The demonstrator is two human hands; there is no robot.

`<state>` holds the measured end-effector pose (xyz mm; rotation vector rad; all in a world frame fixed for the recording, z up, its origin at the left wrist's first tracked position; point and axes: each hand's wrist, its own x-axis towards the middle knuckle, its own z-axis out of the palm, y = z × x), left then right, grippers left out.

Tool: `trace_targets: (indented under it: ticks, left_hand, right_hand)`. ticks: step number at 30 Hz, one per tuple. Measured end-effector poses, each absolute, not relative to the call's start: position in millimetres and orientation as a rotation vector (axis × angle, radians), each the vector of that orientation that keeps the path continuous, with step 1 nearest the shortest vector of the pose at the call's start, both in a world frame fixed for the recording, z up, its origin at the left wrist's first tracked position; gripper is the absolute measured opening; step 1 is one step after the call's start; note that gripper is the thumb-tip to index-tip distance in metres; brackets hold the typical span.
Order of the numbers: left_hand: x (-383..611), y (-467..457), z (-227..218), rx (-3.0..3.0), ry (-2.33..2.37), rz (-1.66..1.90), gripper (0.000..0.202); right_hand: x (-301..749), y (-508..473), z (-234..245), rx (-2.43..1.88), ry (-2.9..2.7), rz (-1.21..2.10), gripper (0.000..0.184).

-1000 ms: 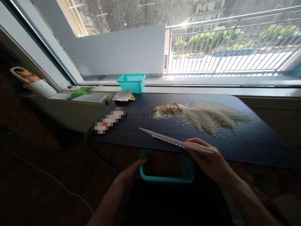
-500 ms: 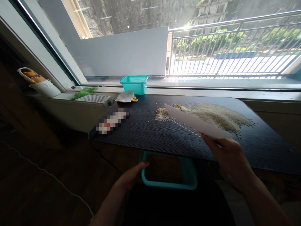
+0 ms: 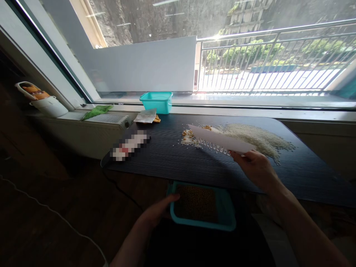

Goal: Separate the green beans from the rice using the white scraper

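The right hand (image 3: 256,165) has its grip pinching the near end of a thin, pale card (image 3: 219,139) with a row of slots along its lower edge. The card tilts over the dark counter (image 3: 161,159), hiding part of the grain behind it; whether its slotted edge touches the counter I cannot tell. Beyond it spreads a heap of white rice (image 3: 250,133), with yellow kernels (image 3: 207,127) mixed in at its left end. The left hand (image 3: 162,207) has its grip closed on the left end of a teal tub (image 3: 232,218), thumb over the rim, the other fingers mostly hidden. That tub sits below the counter's front edge and contains brownish-yellow grains (image 3: 197,202). At the counter's back stands a turquoise bin (image 3: 160,98), beside a paper packet (image 3: 146,115).
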<state>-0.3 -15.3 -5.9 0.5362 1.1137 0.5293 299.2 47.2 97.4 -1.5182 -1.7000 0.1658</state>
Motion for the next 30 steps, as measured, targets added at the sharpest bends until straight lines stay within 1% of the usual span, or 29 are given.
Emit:
trace_targets:
  ticks: [5,9,13,16,24,30]
  left_hand:
    - [-3,-15,-4,0.507,1.112,0.537,0.051]
    - [-4,-15,-6,0.512,1.101,0.551,0.051]
    - [-5,-14,-9,0.495,1.073,0.553,0.049]
    - [-6,-12,-12,0.490,1.078,0.549,0.049]
    - [-5,-13,-12,0.494,1.067,0.558,0.051]
    - [-5,-13,-11,0.486,1.086,0.559,0.050]
  right_hand:
    - [297,61,100,-1.493,-1.697,0.202,0.027]
    - [298,71,96,-1.441,-1.719,0.289,0.027]
    - [302,60,104,-1.455,-1.673,0.407,0.026]
    - [303,50,112,-1.488,-1.618,0.421,0.025]
    - [299,52,108,-1.458,-1.661,0.428,0.026]
    - [308,41,104,-1.499,-1.684,0.429,0.033]
